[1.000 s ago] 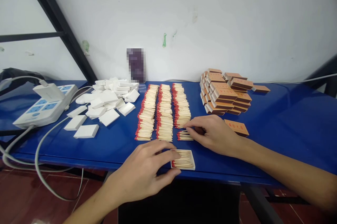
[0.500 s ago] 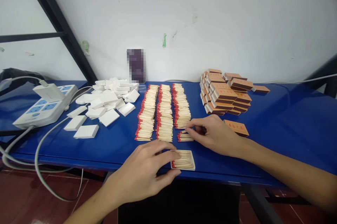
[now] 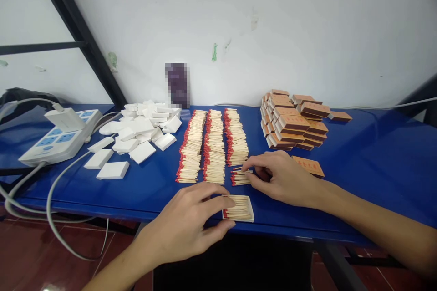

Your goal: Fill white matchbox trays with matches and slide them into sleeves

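My left hand (image 3: pixel 186 225) grips the left end of a small white tray (image 3: pixel 250 210) part-filled with red-tipped matches, near the blue table's front edge. My right hand (image 3: pixel 280 177) pinches a small bunch of matches (image 3: pixel 239 178) lying just behind that tray. Three long rows of red-tipped matches (image 3: pixel 213 145) stretch away from the hands toward the wall. One brown matchbox sleeve (image 3: pixel 309 165) lies just right of my right hand.
A heap of white inner trays (image 3: pixel 139 131) sits at the left. Stacked brown matchbox sleeves (image 3: pixel 293 120) stand at the back right. A white-and-blue power strip (image 3: pixel 56 138) with grey cables (image 3: pixel 51 191) lies at the far left on the blue table (image 3: pixel 375 159). A blurred dark object (image 3: pixel 177 84) leans on the wall.
My right hand's fingers have shifted slightly on the small bunch of matches. My left hand and the tray have stayed put.
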Action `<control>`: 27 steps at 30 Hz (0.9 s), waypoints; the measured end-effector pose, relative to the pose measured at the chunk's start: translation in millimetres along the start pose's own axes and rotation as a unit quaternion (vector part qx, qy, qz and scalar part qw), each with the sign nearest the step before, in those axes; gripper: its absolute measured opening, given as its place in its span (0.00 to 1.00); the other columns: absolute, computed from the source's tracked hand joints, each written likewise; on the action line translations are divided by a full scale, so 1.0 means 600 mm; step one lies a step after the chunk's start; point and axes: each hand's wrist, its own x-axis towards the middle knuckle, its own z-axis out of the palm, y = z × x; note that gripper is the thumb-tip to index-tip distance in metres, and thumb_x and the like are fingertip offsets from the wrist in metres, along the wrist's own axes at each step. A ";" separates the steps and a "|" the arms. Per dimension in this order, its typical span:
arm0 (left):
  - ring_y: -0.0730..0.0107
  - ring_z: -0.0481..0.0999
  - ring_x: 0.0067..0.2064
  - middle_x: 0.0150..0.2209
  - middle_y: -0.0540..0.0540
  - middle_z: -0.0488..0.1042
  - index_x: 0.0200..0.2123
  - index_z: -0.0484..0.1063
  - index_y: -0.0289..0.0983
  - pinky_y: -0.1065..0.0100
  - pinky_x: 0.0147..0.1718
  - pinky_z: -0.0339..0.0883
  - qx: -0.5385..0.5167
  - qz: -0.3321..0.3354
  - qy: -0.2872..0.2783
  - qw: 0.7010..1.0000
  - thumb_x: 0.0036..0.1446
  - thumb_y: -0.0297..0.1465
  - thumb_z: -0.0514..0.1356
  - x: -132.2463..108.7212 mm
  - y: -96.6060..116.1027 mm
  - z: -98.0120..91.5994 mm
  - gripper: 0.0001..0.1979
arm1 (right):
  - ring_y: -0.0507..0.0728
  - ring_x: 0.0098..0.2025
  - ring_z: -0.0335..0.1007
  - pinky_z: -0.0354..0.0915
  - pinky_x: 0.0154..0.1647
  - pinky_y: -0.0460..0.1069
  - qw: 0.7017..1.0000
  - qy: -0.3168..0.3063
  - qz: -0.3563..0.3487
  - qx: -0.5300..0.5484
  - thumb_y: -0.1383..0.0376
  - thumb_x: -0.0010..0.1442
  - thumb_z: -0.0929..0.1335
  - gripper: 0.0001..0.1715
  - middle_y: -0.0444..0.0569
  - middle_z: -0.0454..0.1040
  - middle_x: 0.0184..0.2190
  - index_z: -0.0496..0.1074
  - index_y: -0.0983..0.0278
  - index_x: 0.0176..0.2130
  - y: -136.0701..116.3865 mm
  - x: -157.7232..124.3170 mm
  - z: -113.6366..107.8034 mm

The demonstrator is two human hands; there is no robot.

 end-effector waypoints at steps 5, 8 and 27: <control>0.61 0.78 0.48 0.49 0.45 0.76 0.48 0.73 0.40 0.60 0.47 0.73 0.000 -0.002 -0.002 1.000 0.66 0.32 0.61 -0.002 0.001 0.000 0.08 | 0.51 0.21 0.64 0.59 0.30 0.48 0.999 0.009 -0.021 -0.024 0.67 0.60 0.66 0.12 0.41 0.68 0.16 0.78 0.63 0.30 -0.005 0.002 -0.003; 0.60 0.77 0.49 0.49 0.45 0.76 0.48 0.73 0.40 0.60 0.47 0.73 -0.001 -0.007 -0.005 1.000 0.66 0.32 0.61 -0.003 0.001 0.000 0.09 | 0.51 0.20 0.63 0.58 0.28 0.47 1.000 0.005 -0.013 -0.026 0.67 0.59 0.66 0.12 0.41 0.68 0.16 0.78 0.63 0.29 -0.004 0.002 -0.003; 0.61 0.77 0.49 0.49 0.46 0.76 0.48 0.73 0.40 0.60 0.47 0.72 -0.002 -0.008 -0.008 1.000 0.66 0.31 0.61 -0.001 0.001 0.000 0.08 | 0.47 0.17 0.55 0.53 0.22 0.44 0.998 -0.042 0.019 0.034 0.68 0.59 0.66 0.09 0.37 0.61 0.15 0.78 0.65 0.34 -0.004 0.001 -0.003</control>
